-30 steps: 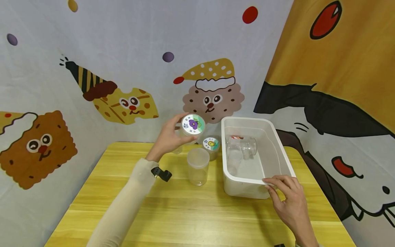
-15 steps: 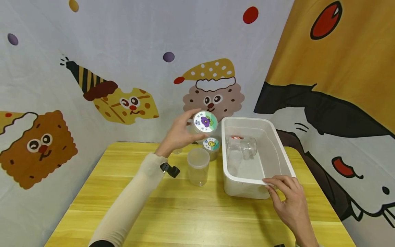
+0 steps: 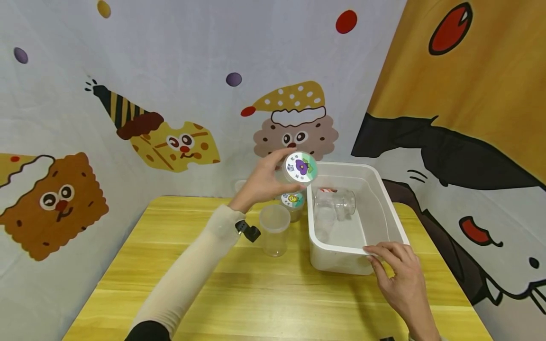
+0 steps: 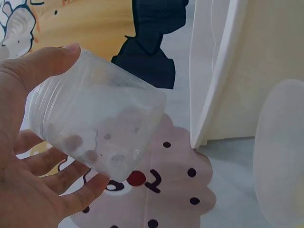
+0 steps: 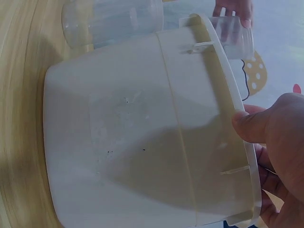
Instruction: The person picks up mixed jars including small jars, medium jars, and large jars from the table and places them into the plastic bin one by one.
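My left hand (image 3: pixel 265 179) grips a clear plastic jar (image 4: pixel 102 114), its thumb on one side and fingers curled round the other. The jar's round lid (image 3: pixel 301 167) carries a purple flower picture and tilts toward the head camera. Held above the table, it overlaps the left rim of a white plastic bin (image 3: pixel 341 259) in the head view. My right hand (image 3: pixel 400 274) pinches the bin's near rim, thumb outside and fingers over the edge, as the right wrist view shows too. Inside the bin, a clear jar (image 3: pixel 344 202) lies on its side, with another frosted jar (image 3: pixel 325 222) beside it.
Left of the bin, a clear jar with a frosted lid (image 3: pixel 274 219) stands upright. Behind it stands a jar with a yellow-pictured lid (image 3: pixel 292 201). Another clear jar (image 3: pixel 240 184) is mostly hidden behind my left hand. A cartoon-printed cloth (image 3: pixel 179 85) hangs behind the wooden table (image 3: pixel 230 293).
My left hand has carried the flower-lidded jar rightward, from left of the standing jars to the bin's left rim. My right hand has stayed on the bin's rim.
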`<state>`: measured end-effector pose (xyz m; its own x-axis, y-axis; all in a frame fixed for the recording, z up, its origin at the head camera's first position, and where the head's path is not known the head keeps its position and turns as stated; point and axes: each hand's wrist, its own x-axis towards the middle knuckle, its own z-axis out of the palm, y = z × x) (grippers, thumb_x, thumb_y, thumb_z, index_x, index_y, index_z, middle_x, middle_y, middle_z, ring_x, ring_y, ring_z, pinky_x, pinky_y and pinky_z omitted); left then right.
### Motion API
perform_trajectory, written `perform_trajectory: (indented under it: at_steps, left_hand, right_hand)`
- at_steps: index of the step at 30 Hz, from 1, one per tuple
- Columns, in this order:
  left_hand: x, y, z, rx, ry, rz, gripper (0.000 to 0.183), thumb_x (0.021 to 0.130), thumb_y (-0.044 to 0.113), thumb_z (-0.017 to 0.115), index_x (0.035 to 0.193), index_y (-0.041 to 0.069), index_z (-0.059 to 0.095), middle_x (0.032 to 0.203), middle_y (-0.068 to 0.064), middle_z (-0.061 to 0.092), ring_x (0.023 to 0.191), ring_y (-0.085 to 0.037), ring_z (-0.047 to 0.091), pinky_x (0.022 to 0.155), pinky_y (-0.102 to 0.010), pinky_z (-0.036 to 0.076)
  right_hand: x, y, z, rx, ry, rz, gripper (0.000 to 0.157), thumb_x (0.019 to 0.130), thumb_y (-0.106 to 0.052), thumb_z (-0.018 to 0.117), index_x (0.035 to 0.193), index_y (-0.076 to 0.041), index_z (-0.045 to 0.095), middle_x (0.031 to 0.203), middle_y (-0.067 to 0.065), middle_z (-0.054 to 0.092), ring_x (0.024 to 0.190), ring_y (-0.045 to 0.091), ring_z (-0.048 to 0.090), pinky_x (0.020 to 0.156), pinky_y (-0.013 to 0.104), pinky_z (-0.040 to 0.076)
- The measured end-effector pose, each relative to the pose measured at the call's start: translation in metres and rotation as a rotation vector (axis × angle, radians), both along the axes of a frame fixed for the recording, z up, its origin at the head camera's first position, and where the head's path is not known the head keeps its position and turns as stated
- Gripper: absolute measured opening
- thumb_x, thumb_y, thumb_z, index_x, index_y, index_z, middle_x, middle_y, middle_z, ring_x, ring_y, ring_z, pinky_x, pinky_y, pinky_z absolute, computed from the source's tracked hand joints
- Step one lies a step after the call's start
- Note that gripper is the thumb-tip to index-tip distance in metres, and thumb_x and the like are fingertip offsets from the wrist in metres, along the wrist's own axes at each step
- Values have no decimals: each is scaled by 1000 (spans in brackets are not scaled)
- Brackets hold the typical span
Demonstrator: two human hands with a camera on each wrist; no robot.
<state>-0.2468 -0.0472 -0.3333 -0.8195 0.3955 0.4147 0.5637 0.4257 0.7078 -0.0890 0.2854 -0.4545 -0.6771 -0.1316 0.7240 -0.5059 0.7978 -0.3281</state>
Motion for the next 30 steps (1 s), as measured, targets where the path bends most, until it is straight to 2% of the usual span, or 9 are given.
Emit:
perform_trajectory:
  at_steps: [5,10,19,23,30]
  left_hand:
    - [-3,10,4,-4,41,-31,90,75,29,93,152,19,48,149,-1,55,130,-16,54,109,-41,50]
    - [-5,20,6,-31,39,-42,89,76,29,93,152,17,48,150,0,55,132,-16,54,111,-37,49]
    - [-9,46,11,-81,60,-81,91,74,32,94,152,18,48,149,0,55,132,-15,53,112,-39,48]
    - [-14,57,14,-124,61,-89,95,74,34,94,154,20,46,153,3,52,138,-14,49,117,-36,43]
    - [-19,74,20,-204,58,-114,95,77,36,91,156,14,42,156,0,48,142,-15,46,120,-33,40]
  right_hand:
    - [0,1,0,4,-52,-5,31,76,2,85,101,-15,81,100,6,69,98,25,55,83,37,36]
    - [1,1,0,8,-86,-13,28,78,1,84,102,-14,81,101,6,70,99,25,55,86,38,37]
    - [2,0,0,10,11,-3,41,69,7,86,101,-18,81,99,5,70,95,25,55,84,37,37]
    - [2,0,0,9,10,-5,42,69,7,87,101,-18,81,100,4,70,95,25,55,83,37,37]
    - [1,0,-1,13,11,-4,43,68,7,87,102,-18,81,99,4,70,94,25,55,82,37,37]
